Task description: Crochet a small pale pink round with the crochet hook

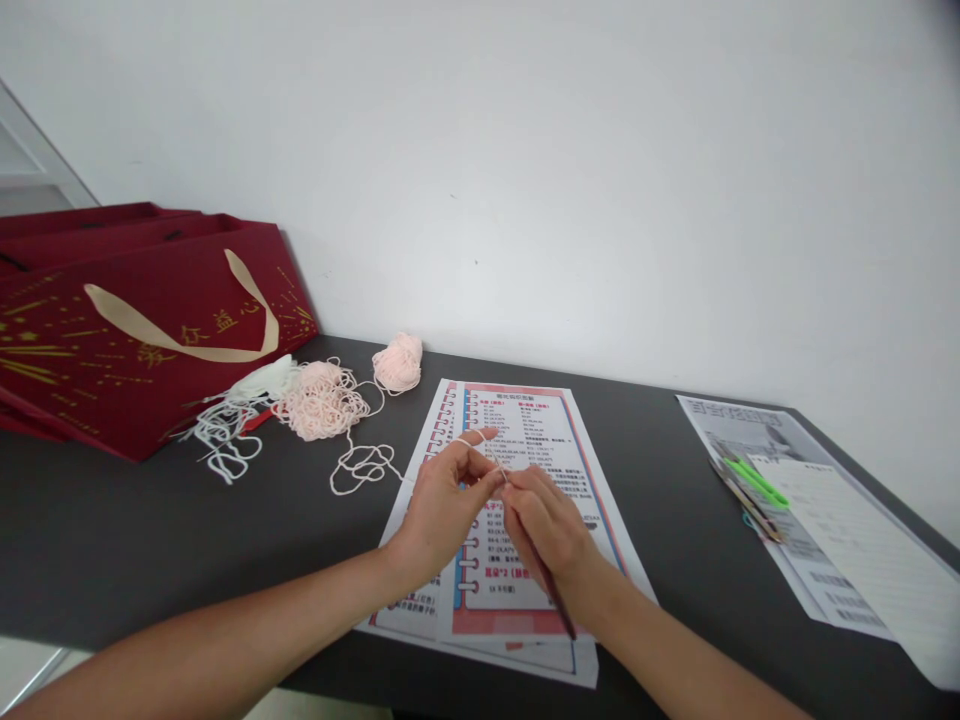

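Left hand (446,490) pinches pale pink yarn (321,402), frame centre; right hand (551,530) grips dark-handled crochet hook (559,600) alongside. Keep tension even over left index; feed slack freely from tangle, left of centre.

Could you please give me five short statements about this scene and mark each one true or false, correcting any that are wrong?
1. The right grip holds a slim tool with a dark handle. True.
2. The left grip rests on a red bag. False: the left grip is over the printed sheets, right beside the right grip.
3. The round pink yarn ball lies on the printed sheets. False: the round pink yarn ball lies on the dark tabletop, beyond the sheets' left edge.
4. A bright green item lies on the papers at the right of the picture. True.
5. The front red bag has a black ribbon handle. False: the ribbon handle is cream.
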Action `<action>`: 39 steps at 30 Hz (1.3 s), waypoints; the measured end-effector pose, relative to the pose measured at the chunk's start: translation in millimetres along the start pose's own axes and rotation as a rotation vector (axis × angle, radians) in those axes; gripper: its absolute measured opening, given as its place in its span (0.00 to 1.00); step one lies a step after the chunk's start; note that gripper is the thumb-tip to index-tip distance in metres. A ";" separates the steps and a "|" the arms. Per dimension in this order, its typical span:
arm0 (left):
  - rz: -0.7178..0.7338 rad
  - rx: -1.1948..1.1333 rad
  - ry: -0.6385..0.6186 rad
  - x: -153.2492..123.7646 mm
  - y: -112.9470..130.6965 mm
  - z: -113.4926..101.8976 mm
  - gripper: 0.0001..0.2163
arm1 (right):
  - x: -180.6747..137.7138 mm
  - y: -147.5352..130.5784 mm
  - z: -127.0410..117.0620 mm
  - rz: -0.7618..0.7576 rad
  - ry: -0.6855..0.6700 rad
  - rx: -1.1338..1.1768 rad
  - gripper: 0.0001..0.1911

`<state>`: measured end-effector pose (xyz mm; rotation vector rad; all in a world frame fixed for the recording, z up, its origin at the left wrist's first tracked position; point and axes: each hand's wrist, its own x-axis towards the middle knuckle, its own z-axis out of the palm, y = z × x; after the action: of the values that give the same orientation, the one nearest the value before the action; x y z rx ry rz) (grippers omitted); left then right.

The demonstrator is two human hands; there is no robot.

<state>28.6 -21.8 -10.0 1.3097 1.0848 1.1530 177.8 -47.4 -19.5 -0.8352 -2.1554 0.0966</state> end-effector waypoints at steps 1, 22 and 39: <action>-0.004 -0.012 -0.008 -0.3 0.4 -0.1 0.20 | 0.6 0.9 0.3 0.030 0.013 0.049 0.09; -0.225 -0.408 -0.130 1.3 15.0 -1.7 0.24 | 3.1 -5.0 -0.9 0.090 0.069 -0.058 0.08; 0.272 0.363 0.002 7.9 7.0 -12.2 0.17 | 14.7 -6.0 -7.2 0.934 0.314 1.202 0.09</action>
<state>17.5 -12.8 -2.5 1.7826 1.1807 1.1890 173.0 -44.8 -3.0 -0.8973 -0.9178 1.4372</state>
